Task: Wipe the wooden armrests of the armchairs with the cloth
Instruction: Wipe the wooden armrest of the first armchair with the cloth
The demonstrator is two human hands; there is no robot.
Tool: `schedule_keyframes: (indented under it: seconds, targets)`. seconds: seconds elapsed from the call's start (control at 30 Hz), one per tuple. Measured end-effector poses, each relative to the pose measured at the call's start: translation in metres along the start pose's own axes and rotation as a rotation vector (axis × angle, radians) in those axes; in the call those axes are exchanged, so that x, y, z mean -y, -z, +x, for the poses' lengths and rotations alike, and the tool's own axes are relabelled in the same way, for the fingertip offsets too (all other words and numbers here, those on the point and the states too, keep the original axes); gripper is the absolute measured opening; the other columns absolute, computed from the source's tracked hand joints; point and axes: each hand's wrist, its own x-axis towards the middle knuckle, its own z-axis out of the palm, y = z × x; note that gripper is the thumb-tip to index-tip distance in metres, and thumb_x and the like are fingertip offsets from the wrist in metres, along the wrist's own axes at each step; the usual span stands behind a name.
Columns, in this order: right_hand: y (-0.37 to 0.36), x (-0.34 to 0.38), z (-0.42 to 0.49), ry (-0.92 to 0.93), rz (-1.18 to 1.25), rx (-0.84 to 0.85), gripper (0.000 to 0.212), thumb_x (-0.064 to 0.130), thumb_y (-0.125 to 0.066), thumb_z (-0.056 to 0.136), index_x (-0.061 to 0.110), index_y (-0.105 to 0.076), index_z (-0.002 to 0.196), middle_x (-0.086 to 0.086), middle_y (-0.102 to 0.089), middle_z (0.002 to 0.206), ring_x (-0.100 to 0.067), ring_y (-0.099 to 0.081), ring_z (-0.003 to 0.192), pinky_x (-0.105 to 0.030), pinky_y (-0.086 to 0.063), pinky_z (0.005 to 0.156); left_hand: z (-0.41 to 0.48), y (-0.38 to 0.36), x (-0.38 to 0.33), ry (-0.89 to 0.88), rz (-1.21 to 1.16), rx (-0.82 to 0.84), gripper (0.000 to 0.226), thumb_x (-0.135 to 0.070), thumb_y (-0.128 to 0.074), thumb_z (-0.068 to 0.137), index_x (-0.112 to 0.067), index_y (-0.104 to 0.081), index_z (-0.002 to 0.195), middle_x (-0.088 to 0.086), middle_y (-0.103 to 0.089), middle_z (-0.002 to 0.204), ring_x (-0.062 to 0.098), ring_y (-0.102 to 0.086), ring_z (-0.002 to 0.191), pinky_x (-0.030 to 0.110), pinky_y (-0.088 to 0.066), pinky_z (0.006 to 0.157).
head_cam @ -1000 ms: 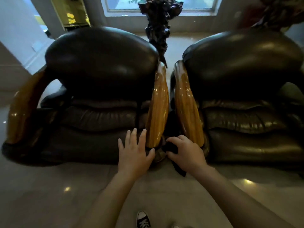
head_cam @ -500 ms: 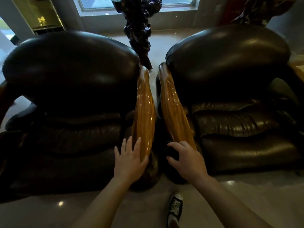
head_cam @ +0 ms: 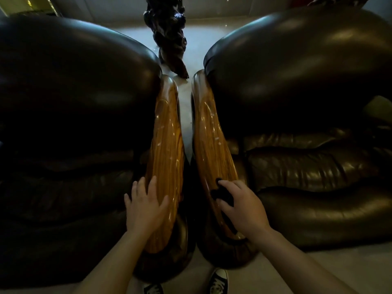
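Note:
Two dark leather armchairs stand side by side, and their glossy wooden armrests run away from me with a narrow gap between them. My left hand [head_cam: 145, 205] lies flat, fingers apart, on the near part of the left chair's armrest [head_cam: 167, 132]. My right hand [head_cam: 241, 206] presses a dark cloth [head_cam: 221, 193] onto the near part of the right chair's armrest [head_cam: 210, 132]. Most of the cloth is hidden under my fingers.
The left armchair [head_cam: 70, 85] and the right armchair [head_cam: 297, 77] fill both sides of the view. A dark carved wooden stand [head_cam: 169, 35] rises behind the gap. Pale tiled floor [head_cam: 318, 270] lies in front, with my two sneakers [head_cam: 218, 282] at the bottom edge.
I have stepped closer and leaned over the chairs. Both hands have slid from the armrests' front ends up onto their top surfaces, the right one carrying the cloth.

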Motion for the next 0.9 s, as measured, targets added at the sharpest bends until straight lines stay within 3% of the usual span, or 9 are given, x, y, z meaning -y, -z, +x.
schedule_keyframes:
  seconds: [0.13,0.27,0.43,0.53,0.67,0.9]
  targets:
    - [-0.017,-0.034,0.045,-0.073,0.095,-0.072,0.05,0.029,-0.062,0.095,0.027,-0.048,0.143,0.007,-0.053,0.127,-0.011,-0.052,0.116,-0.034,-0.049,0.096,0.056,-0.033,0.008,-0.012,-0.01,-0.082,0.074,-0.056,-0.043,0.095,-0.025,-0.012,0.155,0.012,-0.012,0.163,0.029,-0.006,0.151,0.056,-0.012,0.12]
    - [-0.034,-0.051,0.101,-0.134,0.244,-0.233,0.045,0.023,-0.057,0.098,0.02,-0.048,0.142,0.002,-0.053,0.129,-0.013,-0.05,0.119,-0.036,-0.048,0.099,0.1,-0.066,0.006,-0.039,-0.059,-0.163,0.074,-0.056,-0.042,0.094,-0.021,-0.014,0.154,0.013,-0.013,0.162,0.033,-0.015,0.149,0.055,-0.027,0.116]
    - [-0.054,-0.057,0.169,-0.096,0.242,-0.4,0.045,0.025,-0.055,0.099,0.018,-0.047,0.142,0.0,-0.049,0.141,-0.01,-0.044,0.128,-0.033,-0.041,0.105,0.121,-0.108,0.005,-0.047,-0.003,-0.279,0.073,-0.057,-0.028,0.097,-0.012,-0.019,0.154,0.017,-0.014,0.162,0.032,-0.005,0.152,0.053,-0.011,0.122]
    - [-0.075,-0.061,0.196,-0.092,0.072,-0.339,0.05,0.028,-0.054,0.099,0.019,-0.042,0.147,-0.001,-0.036,0.156,-0.019,-0.031,0.144,-0.041,-0.031,0.116,0.121,-0.12,0.012,-0.07,-0.02,-0.352,0.073,-0.056,-0.031,0.096,-0.011,-0.024,0.152,0.015,-0.018,0.162,0.028,-0.005,0.153,0.052,-0.01,0.122]
    - [-0.112,-0.076,0.177,-0.062,-0.204,-0.31,0.058,0.033,-0.05,0.098,0.02,-0.032,0.152,-0.002,-0.022,0.163,-0.023,-0.016,0.151,-0.049,-0.025,0.119,0.122,-0.123,0.014,-0.069,-0.074,-0.378,0.069,-0.052,-0.032,0.095,-0.011,-0.028,0.15,0.013,-0.02,0.162,0.023,-0.005,0.153,0.05,-0.011,0.122]
    - [-0.125,-0.1,0.156,-0.003,-0.246,-0.277,0.064,0.044,-0.044,0.099,0.019,-0.026,0.155,-0.004,-0.019,0.164,-0.022,-0.012,0.152,-0.051,-0.026,0.119,0.122,-0.121,0.011,-0.044,-0.09,-0.372,0.067,-0.048,-0.033,0.094,-0.01,-0.034,0.148,0.013,-0.025,0.16,0.023,-0.009,0.152,0.052,-0.015,0.122]
